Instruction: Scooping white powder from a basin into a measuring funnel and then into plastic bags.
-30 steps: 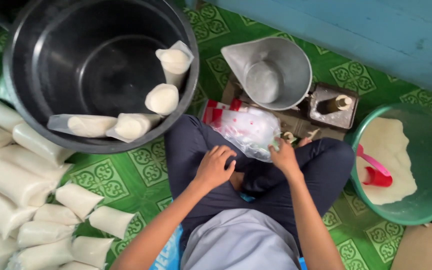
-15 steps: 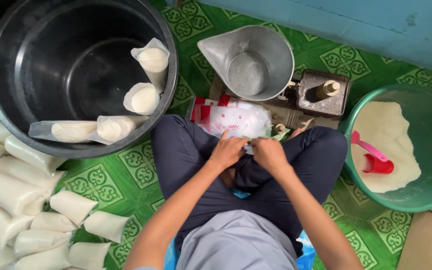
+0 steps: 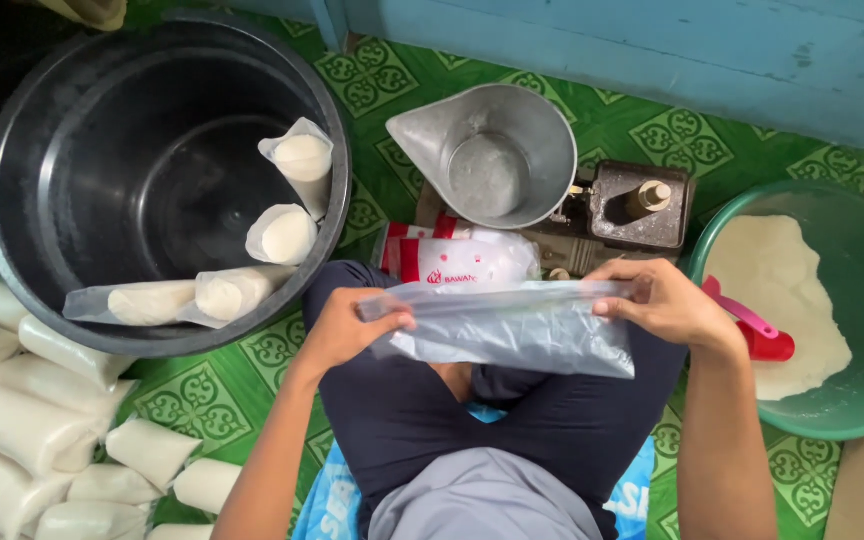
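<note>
My left hand (image 3: 344, 330) and my right hand (image 3: 658, 300) hold an empty clear plastic bag (image 3: 507, 328) stretched flat between them, above my crossed legs. The left hand pinches its left end, the right hand its right end. Just beyond the bag lies a red and white pack of plastic bags (image 3: 457, 260). A metal scoop pan (image 3: 492, 150) sits on a small weighing scale (image 3: 637, 205) further ahead.
A big black tub (image 3: 72, 130) at the left holds several filled white bags (image 3: 282, 235). More filled bags (image 3: 22, 420) lie on the green patterned mat at the lower left. A green basin (image 3: 852, 270) at the right holds white powder (image 3: 782, 290) and a red scoop (image 3: 757, 330). A blue wall runs along the top.
My hands were together at the pack of bags on my lap. They have drawn apart and now hold one clear bag spread out between them.
</note>
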